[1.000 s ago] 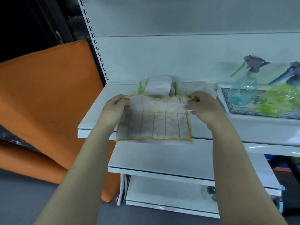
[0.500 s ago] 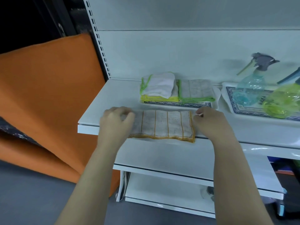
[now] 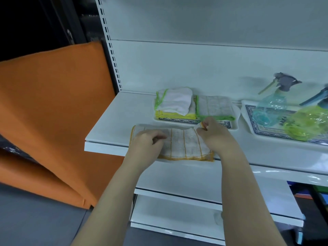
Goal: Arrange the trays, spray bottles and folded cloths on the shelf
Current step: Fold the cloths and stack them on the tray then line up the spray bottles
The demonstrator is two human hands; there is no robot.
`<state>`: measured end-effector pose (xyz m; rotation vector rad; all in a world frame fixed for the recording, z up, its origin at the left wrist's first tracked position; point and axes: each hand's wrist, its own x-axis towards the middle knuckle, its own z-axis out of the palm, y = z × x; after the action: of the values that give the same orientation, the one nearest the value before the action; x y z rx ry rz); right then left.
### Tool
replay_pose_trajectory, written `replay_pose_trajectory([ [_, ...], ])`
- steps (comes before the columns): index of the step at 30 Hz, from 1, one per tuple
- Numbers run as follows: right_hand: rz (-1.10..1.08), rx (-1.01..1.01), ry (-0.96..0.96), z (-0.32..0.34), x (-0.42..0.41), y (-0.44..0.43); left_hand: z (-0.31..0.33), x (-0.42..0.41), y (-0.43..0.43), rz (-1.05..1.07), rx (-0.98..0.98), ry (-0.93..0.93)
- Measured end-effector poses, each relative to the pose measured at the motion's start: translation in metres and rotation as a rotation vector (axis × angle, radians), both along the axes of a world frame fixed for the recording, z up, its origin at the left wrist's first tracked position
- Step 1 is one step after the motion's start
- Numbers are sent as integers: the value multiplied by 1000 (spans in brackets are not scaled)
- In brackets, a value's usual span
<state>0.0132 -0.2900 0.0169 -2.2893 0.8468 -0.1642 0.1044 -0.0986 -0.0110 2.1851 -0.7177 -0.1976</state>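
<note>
**A:** Quick pass, biggest thing first?

**B:** White shelf [image 3: 110,125], top level. I'm watching through the head camera. An orange board [image 3: 53,103] leans beside it on the left and isn't part of the job.

**A:** Trays?

**B:** There are two at the back, side by side. The right tray [image 3: 247,119] holds a blue bottle [image 3: 269,107] and a green bottle [image 3: 308,121]. I'd say they're grouped there so sprays stay apart from fabric. The left tray [image 3: 235,110] holds the folded cloths [image 3: 177,102] in two stacks that touch.

**A:** And the item being worked on?

**B:** The orange-edged cloth [image 3: 181,146] lies flat on the shelf, just in front of the left tray. Its near edge is at the shelf lip.

**A:** Hands?

**B:** The left hand [image 3: 147,141] sits on the left half of the cloth with its fingers curled. It probably pins the cloth so it won't slide. I can't tell whether it grips the fabric or only presses on it. The right hand [image 3: 213,132] pinches the far right corner between thumb and forefinger, with the other fingers tucked in.

**A:** Which step is this?

**B:** My guess is mid-fold. One side is anchored and a corner is lifted to bring across. The cloth isn't on the tray yet, so the cloth part of the job isn't done.
</note>
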Motion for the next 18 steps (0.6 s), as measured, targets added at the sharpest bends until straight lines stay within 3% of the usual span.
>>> replay_pose_trajectory([
  [3,5,-8,-60,19,13,12,2,5,15,53,-49,-21],
  [6,31,-33,-124,37,33,34,5,16,29,179,-133,88],
  [10,117,-91,-32,44,79,88,7,37,49,211,-131,160],
  [14,343,145,83,42,96,119,10,57,64,212,-172,304],
  [16,256,184,40,41,89,111,8,67,69,202,-127,293],
  [18,30,17,42,35,85,96,5,75,71,170,13,177],
])
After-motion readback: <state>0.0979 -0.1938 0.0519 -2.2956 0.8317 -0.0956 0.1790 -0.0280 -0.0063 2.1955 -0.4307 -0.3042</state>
